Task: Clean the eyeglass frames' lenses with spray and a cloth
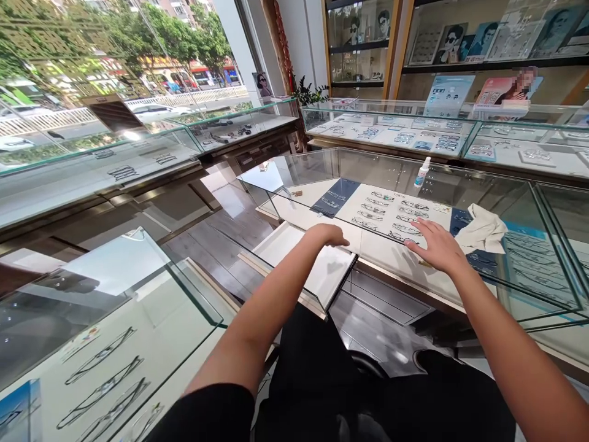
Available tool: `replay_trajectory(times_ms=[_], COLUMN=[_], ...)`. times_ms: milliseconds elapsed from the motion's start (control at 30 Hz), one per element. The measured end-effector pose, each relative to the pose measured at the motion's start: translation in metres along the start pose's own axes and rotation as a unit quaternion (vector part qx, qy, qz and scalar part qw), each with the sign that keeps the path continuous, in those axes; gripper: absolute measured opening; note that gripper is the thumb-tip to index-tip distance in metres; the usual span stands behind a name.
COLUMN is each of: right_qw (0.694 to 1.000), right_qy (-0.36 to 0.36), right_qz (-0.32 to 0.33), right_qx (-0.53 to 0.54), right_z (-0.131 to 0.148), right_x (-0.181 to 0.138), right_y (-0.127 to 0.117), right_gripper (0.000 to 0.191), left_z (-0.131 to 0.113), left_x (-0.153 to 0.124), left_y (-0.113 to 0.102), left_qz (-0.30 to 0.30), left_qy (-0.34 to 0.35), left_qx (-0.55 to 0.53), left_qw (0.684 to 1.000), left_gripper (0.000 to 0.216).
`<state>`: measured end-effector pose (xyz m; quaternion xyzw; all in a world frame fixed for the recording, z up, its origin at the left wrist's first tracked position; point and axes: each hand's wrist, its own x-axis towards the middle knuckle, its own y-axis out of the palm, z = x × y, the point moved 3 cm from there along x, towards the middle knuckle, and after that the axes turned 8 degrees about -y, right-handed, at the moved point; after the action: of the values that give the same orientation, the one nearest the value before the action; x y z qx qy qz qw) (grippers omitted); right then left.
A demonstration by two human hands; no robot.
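Observation:
My left hand (329,234) is bent at the wrist over a pulled-out white drawer (288,242), close to the front edge of a glass display case (294,212). Its fingers stretch to the right, partly hidden behind the back of the hand, and no object shows in them. On or just above the case's glass top, my right hand (437,245) has its fingers spread and holds nothing. Under the glass below it lie rows of eyeglasses (370,212). To its right, a crumpled cream cloth (481,230) and a white spray bottle (422,172) rest on the glass.
Another glass case (184,288) with eyeglasses (103,356) stands at my near left. More display cases (391,132) line the back and the window side. Grey floor (197,230) runs between them. My black-clad legs (317,374) are below the drawer.

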<state>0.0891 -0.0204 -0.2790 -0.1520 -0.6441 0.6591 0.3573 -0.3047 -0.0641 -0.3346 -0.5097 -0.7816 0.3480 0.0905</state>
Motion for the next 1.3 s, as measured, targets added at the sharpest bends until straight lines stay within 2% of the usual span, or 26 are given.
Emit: replay_trajectory(times_ms=[100,200,333,467,667,767,833,1000,1167,1300], right_qw=[1.000,0.999,0.999,0.999,0.999,0.998,0.999,0.998,0.997,0.996], right_qy=[0.018,0.029,0.034,0.036,0.050,0.054,0.052,0.054,0.066,0.074], right_qz=[-0.008,-0.009,-0.009,-0.009,0.009,0.017,0.016,0.017,0.034,0.042], right_qx=[-0.010,-0.019,-0.012,-0.001,-0.008,-0.007,-0.003,0.001,-0.002,0.000], right_z=[0.002,0.006,0.013,0.016,0.022,0.025,0.027,0.028,0.031,0.034], right_x=[-0.001,-0.001,0.001,0.002,0.003,0.004,0.004,0.005,0.006,0.007], right_y=[-0.001,-0.004,-0.008,-0.011,-0.017,-0.020,-0.021,-0.023,-0.027,-0.031], right_gripper=[0.084,0.089,0.088,0.084,0.080,0.081,0.081,0.083,0.082,0.080], left_z=[-0.003,-0.007,-0.014,-0.024,-0.035,-0.037,-0.036,-0.036,-0.036,-0.036], left_x=[0.027,0.041,0.056,0.071,0.099,0.117,0.128,0.147,0.160,0.167], left_y=[0.023,0.039,0.045,0.049,0.070,0.089,0.102,0.127,0.137,0.140], left_qz=[-0.012,0.022,0.069,0.082,0.096,0.104,0.107,0.126,0.136,0.135], left_qy=[0.021,0.063,0.145,0.233,0.331,0.369,0.382,0.391,0.403,0.407], left_qx=[0.005,0.048,0.148,0.217,0.260,0.320,0.356,0.367,0.395,0.418], left_qw=[1.000,0.997,0.976,0.944,0.902,0.866,0.846,0.834,0.815,0.801], left_gripper=[0.059,0.048,0.034,0.017,0.032,0.034,0.035,0.038,0.053,0.052])
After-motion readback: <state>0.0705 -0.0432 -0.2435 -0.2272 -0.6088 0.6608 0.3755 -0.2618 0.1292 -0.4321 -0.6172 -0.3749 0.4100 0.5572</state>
